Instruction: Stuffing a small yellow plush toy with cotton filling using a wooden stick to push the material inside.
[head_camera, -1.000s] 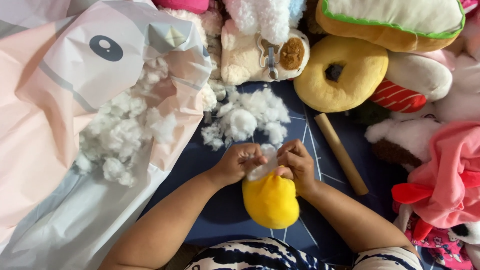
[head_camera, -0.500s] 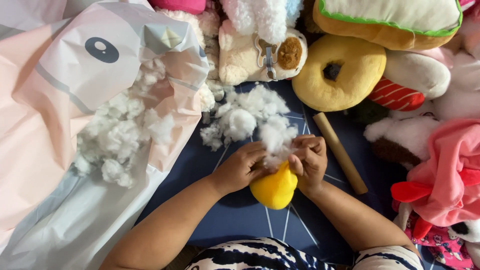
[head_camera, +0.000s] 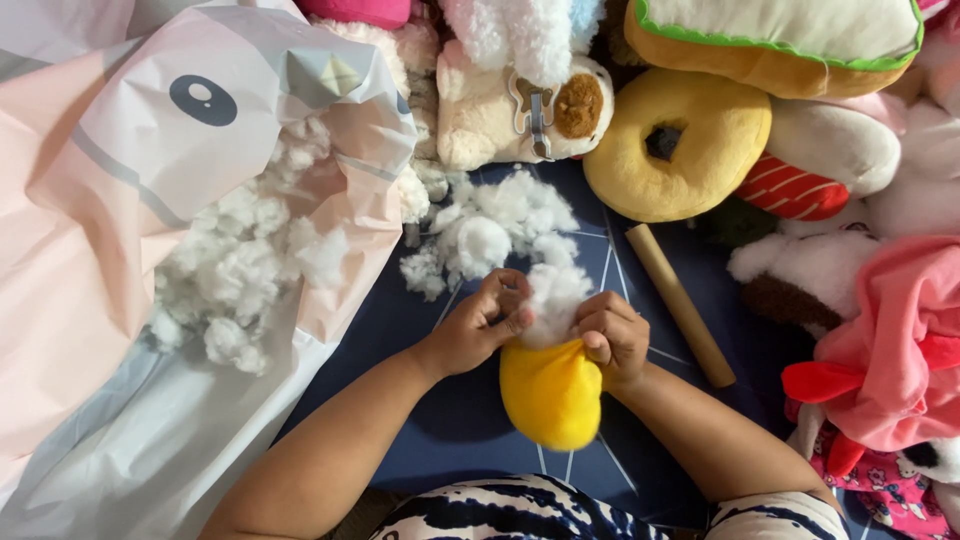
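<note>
A yellow plush shell (head_camera: 552, 393) lies on the dark blue mat (head_camera: 450, 420) in front of me. A wad of white stuffing (head_camera: 553, 298) sticks out of its upper opening. My left hand (head_camera: 482, 322) pinches that wad from the left with its fingertips. My right hand (head_camera: 612, 336) grips the upper edge of the yellow shell on the right side. A loose heap of white stuffing (head_camera: 490, 235) sits on the mat just beyond my hands.
A large pink and white plastic bag (head_camera: 130, 260) holding more stuffing (head_camera: 245, 270) fills the left. A wooden stick (head_camera: 680, 304) lies right of my hands. Plush toys crowd the back and right: a yellow ring (head_camera: 672, 150), a cream bear (head_camera: 510, 105), a pink one (head_camera: 895, 350).
A second ago both hands were closed over the shell's opening. Since then a wad of stuffing has appeared at the opening and the yellow shell has shifted slightly right.
</note>
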